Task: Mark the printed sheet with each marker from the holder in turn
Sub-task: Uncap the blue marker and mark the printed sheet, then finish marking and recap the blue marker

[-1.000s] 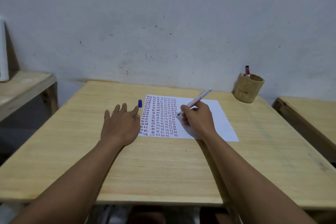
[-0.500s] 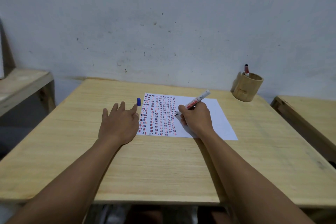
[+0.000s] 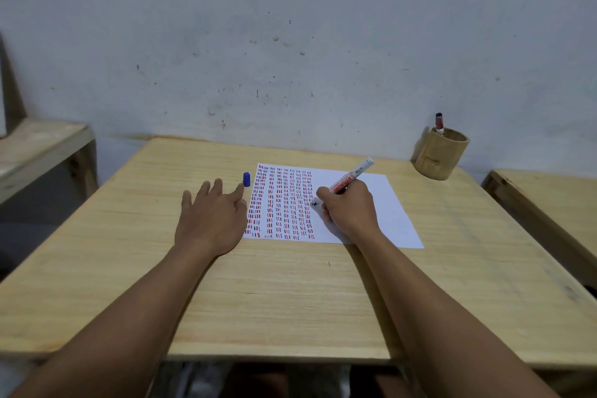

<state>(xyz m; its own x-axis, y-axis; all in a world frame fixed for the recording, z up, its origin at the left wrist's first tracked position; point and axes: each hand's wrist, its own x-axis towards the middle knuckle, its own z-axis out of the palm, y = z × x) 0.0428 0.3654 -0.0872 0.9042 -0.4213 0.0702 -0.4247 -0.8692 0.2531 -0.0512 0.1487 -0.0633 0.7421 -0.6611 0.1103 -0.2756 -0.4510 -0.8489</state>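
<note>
A white printed sheet (image 3: 392, 204) with columns of red and blue dashes lies in the middle of the wooden table (image 3: 290, 294). My right hand (image 3: 350, 208) grips a white marker (image 3: 353, 174) with red lettering, its dark tip touching the sheet right of the dash columns. My left hand (image 3: 211, 220) rests flat on the table at the sheet's left edge, fingers spread. A blue marker cap (image 3: 246, 179) stands just beyond my left fingertips. A bamboo holder (image 3: 439, 157) at the far right of the table holds one red marker (image 3: 439, 124).
A grey wall rises right behind the table. A second wooden table (image 3: 549, 200) stands to the right and a wooden bench or shelf (image 3: 35, 152) to the left, each across a narrow gap.
My right hand has shifted slightly down the sheet and tilted the marker lower. The left hand and the cap have stayed where they were.
</note>
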